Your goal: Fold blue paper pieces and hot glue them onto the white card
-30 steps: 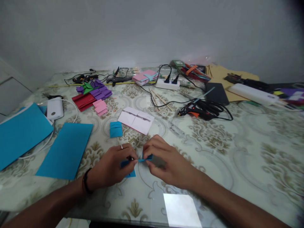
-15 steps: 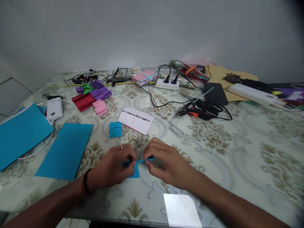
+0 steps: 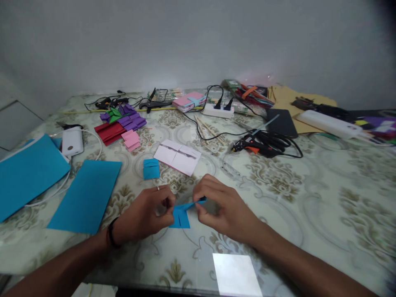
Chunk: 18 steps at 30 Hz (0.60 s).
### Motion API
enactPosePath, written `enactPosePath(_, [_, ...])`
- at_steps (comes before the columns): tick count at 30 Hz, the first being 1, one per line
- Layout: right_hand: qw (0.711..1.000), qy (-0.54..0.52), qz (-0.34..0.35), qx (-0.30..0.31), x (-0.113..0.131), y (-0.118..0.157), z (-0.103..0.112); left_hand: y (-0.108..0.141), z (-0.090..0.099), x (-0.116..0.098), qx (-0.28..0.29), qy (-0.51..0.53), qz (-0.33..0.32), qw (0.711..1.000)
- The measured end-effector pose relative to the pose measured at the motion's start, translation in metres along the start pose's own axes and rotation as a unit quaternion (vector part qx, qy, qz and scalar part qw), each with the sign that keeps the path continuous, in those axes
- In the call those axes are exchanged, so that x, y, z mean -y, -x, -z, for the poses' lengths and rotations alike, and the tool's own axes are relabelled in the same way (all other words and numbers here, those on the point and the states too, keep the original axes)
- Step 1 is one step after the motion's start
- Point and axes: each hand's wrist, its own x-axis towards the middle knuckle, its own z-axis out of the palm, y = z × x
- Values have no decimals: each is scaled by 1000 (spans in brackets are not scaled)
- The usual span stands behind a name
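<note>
A small piece of blue paper point(image 3: 182, 218) with a dark slit or line in it is between my hands, its upper part creased. My left hand point(image 3: 154, 208) pinches its left side between thumb and fingers. On the right, my right hand point(image 3: 219, 204) grips the raised upper strip, which tilts up from the rest. Just beyond lies a small folded blue square point(image 3: 151, 168). Beside that is a folded white sheet point(image 3: 177, 157) with a dark torn-looking gap along it.
Large blue sheets point(image 3: 86, 196) and a white power bank point(image 3: 72, 141) lie at the left. Folded red paper point(image 3: 109, 133) and pink paper point(image 3: 131, 140) sit farther back. A glue gun point(image 3: 252, 142) with coiled cable is at the right, near a power strip point(image 3: 218, 110).
My right hand has moved slightly right and up with the strip, so more of the blue paper and its dark slit show. My left hand has shifted slightly left.
</note>
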Motion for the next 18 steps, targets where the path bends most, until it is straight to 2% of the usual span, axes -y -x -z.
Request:
enactPosePath(5, [1000,3,0,-12,1,-2,2,1,2,0,-17,16,42,999])
enactPosePath(8, [1000,7,-9,-21,1,-1,2,2,4,1,-4,89,59,994])
enactPosePath(13, [997,32,-35,-60,0,0,2,5,2,11,5,278,87,957])
enactPosePath(18, [995,30,-46,-78,-1,1,2,6,-1,17,30,366,89,926])
